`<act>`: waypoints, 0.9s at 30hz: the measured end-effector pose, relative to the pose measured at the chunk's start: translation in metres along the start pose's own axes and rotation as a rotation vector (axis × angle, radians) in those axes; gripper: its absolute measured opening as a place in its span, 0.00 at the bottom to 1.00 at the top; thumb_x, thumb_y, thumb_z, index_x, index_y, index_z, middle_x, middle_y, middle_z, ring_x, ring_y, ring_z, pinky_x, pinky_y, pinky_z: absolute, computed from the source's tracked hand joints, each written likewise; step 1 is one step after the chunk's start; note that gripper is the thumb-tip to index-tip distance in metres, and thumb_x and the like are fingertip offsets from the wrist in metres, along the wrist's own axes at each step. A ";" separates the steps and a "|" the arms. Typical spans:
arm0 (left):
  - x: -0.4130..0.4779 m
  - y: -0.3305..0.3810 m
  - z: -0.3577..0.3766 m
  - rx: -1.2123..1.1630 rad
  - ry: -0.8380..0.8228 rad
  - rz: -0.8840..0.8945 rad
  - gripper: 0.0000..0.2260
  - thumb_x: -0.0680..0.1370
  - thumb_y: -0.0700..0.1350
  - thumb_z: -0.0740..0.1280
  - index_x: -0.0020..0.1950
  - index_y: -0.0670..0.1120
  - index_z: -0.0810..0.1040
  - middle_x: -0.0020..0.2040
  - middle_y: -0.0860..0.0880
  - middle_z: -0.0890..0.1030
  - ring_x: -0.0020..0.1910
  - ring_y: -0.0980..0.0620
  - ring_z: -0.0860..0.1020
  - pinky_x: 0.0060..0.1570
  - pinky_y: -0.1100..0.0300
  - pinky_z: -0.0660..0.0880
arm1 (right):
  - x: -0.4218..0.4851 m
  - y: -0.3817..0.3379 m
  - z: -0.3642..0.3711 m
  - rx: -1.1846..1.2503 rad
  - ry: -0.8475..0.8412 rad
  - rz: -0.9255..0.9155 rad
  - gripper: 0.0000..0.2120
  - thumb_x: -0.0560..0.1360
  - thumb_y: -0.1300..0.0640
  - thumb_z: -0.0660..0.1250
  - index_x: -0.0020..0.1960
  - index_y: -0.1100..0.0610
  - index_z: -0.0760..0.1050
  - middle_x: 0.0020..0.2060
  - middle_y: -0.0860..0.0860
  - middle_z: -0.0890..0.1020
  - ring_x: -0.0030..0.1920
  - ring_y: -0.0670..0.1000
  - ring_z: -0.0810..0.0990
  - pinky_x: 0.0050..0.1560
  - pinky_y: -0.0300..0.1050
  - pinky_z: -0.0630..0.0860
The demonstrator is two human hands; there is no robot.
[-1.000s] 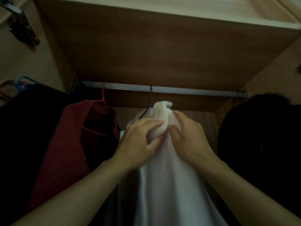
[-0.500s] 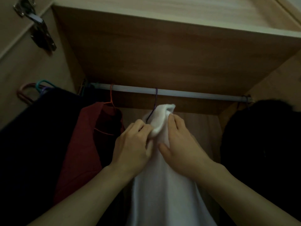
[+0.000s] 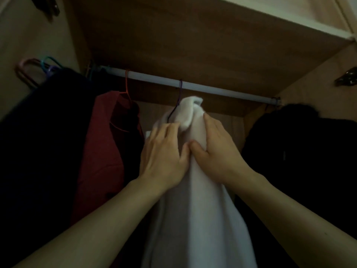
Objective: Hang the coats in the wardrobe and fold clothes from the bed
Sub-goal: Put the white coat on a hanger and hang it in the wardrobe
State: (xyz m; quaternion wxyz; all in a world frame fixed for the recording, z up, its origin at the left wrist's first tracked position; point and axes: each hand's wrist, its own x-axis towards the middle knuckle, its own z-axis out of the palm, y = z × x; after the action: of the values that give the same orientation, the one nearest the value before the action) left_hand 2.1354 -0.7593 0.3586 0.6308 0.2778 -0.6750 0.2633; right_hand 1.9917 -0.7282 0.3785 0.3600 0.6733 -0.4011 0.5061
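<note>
A white coat point(image 3: 197, 209) hangs from the rail point(image 3: 212, 89), narrow gaps to a red garment point(image 3: 100, 151) at 9 o'clock and black garment point(image 3: 299, 161) at 3; left hand point(image 3: 164, 159) and right hand point(image 3: 220, 153) press its shoulders, fingers point(image 3: 210, 124) straight.

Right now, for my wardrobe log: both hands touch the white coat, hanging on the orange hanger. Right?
No. The head view shows the white coat on the purple hanger; the orange hanger carries the red coat.
</note>
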 end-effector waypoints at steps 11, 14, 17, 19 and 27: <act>-0.021 0.066 -0.033 0.088 -0.072 0.032 0.23 0.75 0.53 0.59 0.67 0.46 0.73 0.64 0.47 0.76 0.60 0.46 0.73 0.59 0.53 0.70 | -0.052 0.008 -0.056 0.172 -0.163 -0.010 0.28 0.76 0.45 0.63 0.73 0.54 0.62 0.65 0.51 0.71 0.56 0.43 0.71 0.46 0.27 0.63; -0.039 0.091 -0.037 0.140 -0.140 -0.010 0.21 0.77 0.53 0.61 0.67 0.46 0.74 0.64 0.46 0.76 0.62 0.45 0.73 0.61 0.53 0.69 | -0.071 0.022 -0.086 0.193 -0.199 0.042 0.27 0.76 0.45 0.64 0.71 0.54 0.65 0.66 0.53 0.72 0.65 0.52 0.72 0.57 0.40 0.67; -0.065 0.113 -0.043 0.199 -0.222 -0.039 0.20 0.78 0.52 0.62 0.67 0.46 0.73 0.64 0.47 0.76 0.62 0.46 0.72 0.61 0.51 0.69 | -0.097 0.036 -0.113 0.224 -0.190 0.131 0.29 0.76 0.45 0.65 0.74 0.56 0.64 0.69 0.54 0.72 0.68 0.53 0.71 0.66 0.45 0.68; -0.086 0.126 -0.048 0.220 -0.273 -0.065 0.20 0.78 0.54 0.60 0.67 0.47 0.73 0.64 0.49 0.76 0.62 0.48 0.72 0.60 0.52 0.69 | -0.120 0.044 -0.125 0.254 -0.212 0.165 0.29 0.77 0.47 0.65 0.73 0.56 0.65 0.68 0.55 0.73 0.67 0.53 0.72 0.67 0.46 0.69; -0.127 0.175 -0.073 0.263 -0.417 -0.108 0.20 0.79 0.53 0.62 0.69 0.48 0.71 0.66 0.50 0.74 0.63 0.48 0.70 0.59 0.52 0.71 | -0.190 0.049 -0.169 0.241 -0.353 0.252 0.28 0.78 0.46 0.63 0.74 0.57 0.63 0.71 0.54 0.69 0.70 0.53 0.68 0.69 0.43 0.63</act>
State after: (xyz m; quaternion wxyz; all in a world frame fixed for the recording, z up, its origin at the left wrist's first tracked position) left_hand 2.0699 -0.5784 0.2356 0.4496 0.4415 -0.7345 0.2519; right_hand 1.8498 -0.5644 0.2370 0.1354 0.7340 -0.4752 0.4659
